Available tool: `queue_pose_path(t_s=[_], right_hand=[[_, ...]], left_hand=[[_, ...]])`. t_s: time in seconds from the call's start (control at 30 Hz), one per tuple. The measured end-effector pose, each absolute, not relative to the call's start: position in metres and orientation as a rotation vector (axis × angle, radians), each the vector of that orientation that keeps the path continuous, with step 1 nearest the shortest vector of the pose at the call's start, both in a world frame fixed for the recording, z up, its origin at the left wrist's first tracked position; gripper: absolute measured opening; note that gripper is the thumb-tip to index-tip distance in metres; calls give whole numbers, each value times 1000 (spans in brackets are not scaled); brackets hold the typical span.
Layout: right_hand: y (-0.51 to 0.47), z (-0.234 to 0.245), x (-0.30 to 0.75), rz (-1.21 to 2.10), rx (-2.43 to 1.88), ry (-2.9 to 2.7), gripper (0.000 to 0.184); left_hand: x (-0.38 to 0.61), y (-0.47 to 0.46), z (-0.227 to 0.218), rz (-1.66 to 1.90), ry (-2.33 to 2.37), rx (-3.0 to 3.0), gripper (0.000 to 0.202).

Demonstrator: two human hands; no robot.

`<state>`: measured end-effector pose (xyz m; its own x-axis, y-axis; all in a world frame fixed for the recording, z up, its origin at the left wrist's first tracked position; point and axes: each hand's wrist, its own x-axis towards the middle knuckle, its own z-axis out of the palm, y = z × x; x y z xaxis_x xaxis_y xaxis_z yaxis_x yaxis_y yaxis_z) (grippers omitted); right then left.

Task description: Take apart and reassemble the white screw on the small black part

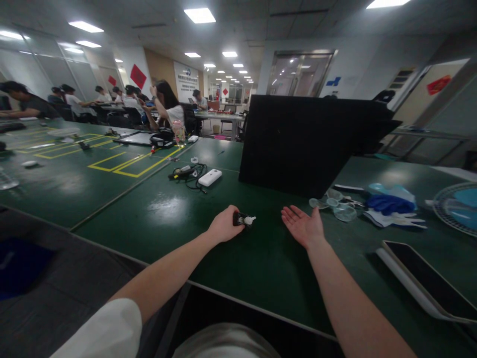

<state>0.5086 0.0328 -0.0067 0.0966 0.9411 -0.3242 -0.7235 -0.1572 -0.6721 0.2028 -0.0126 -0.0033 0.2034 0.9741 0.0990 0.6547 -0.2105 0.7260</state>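
Observation:
My left hand (224, 224) is closed around a small dark device (240, 219) with a white nozzle-like piece on its right end; its exact kind I cannot make out. The device is held low over the green table (253, 278). To the right, my right hand (302, 226) is open, palm turned up and fingers stretched out, with nothing in it. Just beyond its fingers lie several clear plastic cups or lids (345, 212). Part of the device is hidden by my left fingers.
A large black panel (294, 144) stands ahead. Right are blue and white gloves (391, 204), a round patterned tray (439, 219) and a phone-like slab (428, 278). A white box (210, 177) and black cables (190, 174) lie left. People sit farther back.

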Motion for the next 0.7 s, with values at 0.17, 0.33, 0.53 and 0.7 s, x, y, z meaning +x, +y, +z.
queue_pose_path(t_s=[0.17, 0.33, 0.53, 0.7], right_hand=[[32, -6, 508, 1501, -879, -324, 72], [34, -8, 507, 1494, -879, -328, 69], [34, -9, 507, 1482, -898, -343, 67], [33, -8, 506, 1478, -909, -349, 64]], left_hand=[[186, -3, -4, 797, 1614, 2018, 45], [132, 13, 0, 751, 1852, 1983, 49], [74, 12, 9, 626, 2160, 2183, 49], [65, 7, 12, 475, 2179, 2390, 47]])
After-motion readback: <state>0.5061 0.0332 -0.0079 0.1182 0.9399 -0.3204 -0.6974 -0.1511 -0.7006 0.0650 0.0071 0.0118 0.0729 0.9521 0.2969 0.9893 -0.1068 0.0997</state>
